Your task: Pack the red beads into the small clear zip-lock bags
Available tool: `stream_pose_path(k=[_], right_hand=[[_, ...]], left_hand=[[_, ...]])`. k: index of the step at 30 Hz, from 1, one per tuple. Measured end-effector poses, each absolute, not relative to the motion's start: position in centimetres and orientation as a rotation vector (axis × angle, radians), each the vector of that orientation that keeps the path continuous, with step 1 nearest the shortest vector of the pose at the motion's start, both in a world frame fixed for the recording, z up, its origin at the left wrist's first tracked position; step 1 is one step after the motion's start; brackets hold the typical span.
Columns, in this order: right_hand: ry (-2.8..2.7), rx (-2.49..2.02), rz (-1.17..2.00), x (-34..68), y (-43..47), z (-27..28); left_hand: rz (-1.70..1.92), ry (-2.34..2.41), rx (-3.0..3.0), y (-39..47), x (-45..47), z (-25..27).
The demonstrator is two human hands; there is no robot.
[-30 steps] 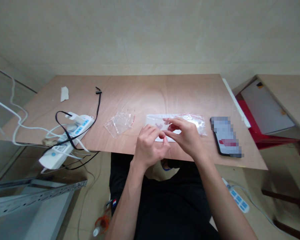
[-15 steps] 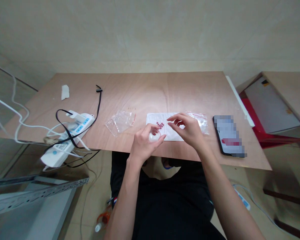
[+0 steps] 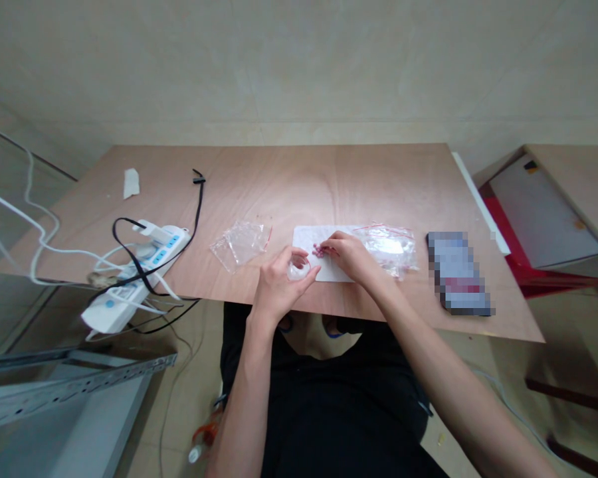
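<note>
My left hand (image 3: pixel 280 273) curls its thumb and fingers around a small clear round container (image 3: pixel 298 267), over the left edge of a white sheet (image 3: pixel 305 234). On that sheet lies a little cluster of pinkish-red beads (image 3: pixel 317 251). My right hand (image 3: pixel 346 254) reaches down to the beads with its fingers drawn together in a pinch. The fingertips touch the right side of the cluster; whether a bead is between them is too small to see. Clear zip bags (image 3: pixel 389 247) with red seals lie just right of my right hand, partly over the sheet.
Another clear bag (image 3: pixel 242 245) lies left of my left hand. A phone (image 3: pixel 459 273) rests at the right of the wooden table (image 3: pixel 299 186). At the left edge are a white power strip (image 3: pixel 134 282) with tangled cables and a torn white scrap (image 3: pixel 131 183).
My right hand has moved left and down from above the sheet onto the beads, its fingers closing to a pinch. My left hand, with the container, has shifted slightly left.
</note>
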State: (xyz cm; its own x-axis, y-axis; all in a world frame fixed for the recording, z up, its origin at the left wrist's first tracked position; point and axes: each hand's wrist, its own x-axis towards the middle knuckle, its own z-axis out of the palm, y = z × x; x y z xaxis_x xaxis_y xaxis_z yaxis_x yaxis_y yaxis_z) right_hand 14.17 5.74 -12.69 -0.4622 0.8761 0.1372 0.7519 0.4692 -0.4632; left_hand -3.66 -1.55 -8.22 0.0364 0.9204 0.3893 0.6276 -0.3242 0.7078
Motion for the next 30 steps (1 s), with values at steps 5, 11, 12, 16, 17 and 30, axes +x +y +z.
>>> stream_pose_path(k=[5,11,12,16,17,30], right_hand=[[-2.437,-1.433,0.400,14.2,6.0,-12.0],[-2.590,-1.424,0.339,13.9,6.5,-10.7],[-2.614,-1.426,0.329,13.8,6.5,-10.5],[-2.700,-1.433,0.298,13.4,6.7,-9.6],[-2.718,-1.432,0.294,13.3,6.7,-9.5],[-2.661,-1.517,0.316,13.4,6.1,-9.2]], left_hand=[[1.170,1.573,1.979,-1.6,-3.7,-8.2],[1.180,1.576,1.969,-1.6,-3.8,-8.2],[1.180,1.573,1.972,-1.6,-3.8,-8.2],[1.172,1.557,1.985,-1.6,-3.8,-8.3],[1.170,1.558,1.984,-1.6,-3.8,-8.4],[1.190,1.545,1.965,-1.5,-3.8,-8.8]])
